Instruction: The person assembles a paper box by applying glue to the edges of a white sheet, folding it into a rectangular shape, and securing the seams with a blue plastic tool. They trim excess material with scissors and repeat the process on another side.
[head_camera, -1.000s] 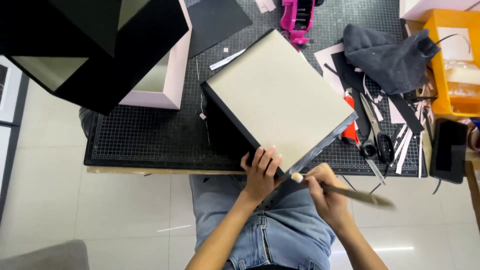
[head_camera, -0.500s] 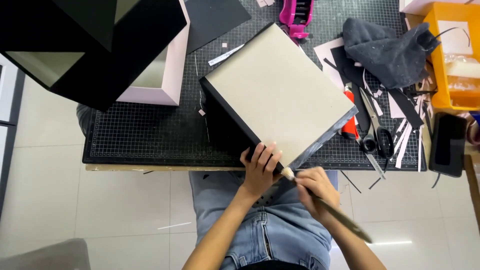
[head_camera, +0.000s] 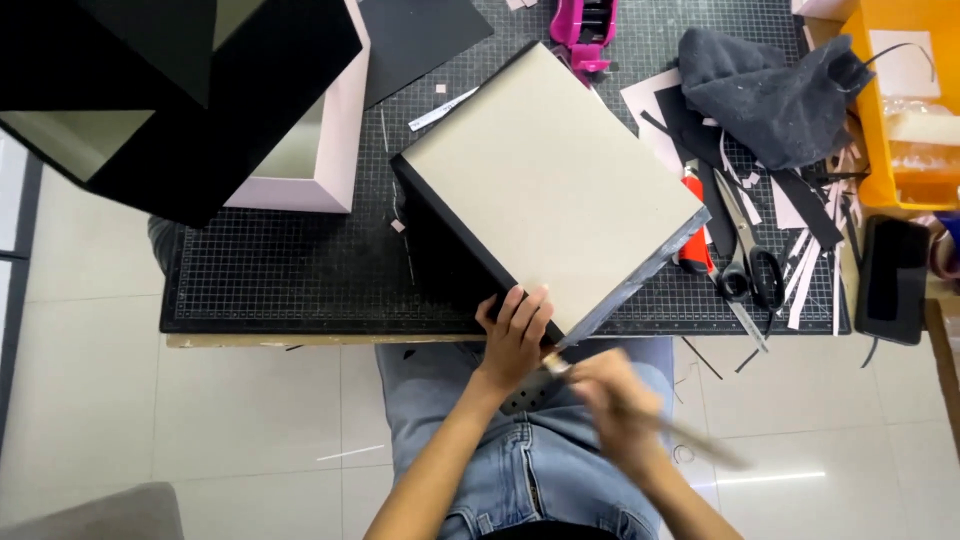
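Head view: I see the left hand (head_camera: 515, 335) pressing the near corner of the grey-topped box (head_camera: 548, 190), fingers flat, holding it on the cutting mat (head_camera: 300, 270). Right hand (head_camera: 620, 400), blurred, closed around a brush (head_camera: 640, 410) at the box's lower right edge. That edge looks partly coated; I judge the rest undone.

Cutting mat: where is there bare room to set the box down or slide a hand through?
The freest patch of the cutting mat lies left of the grey-topped box, below the pink-edged box, to the near edge. The left hand steadies the box corner; the right hand is blurred beside it. The right side is crowded: scissors, paper strips, dark cloth.
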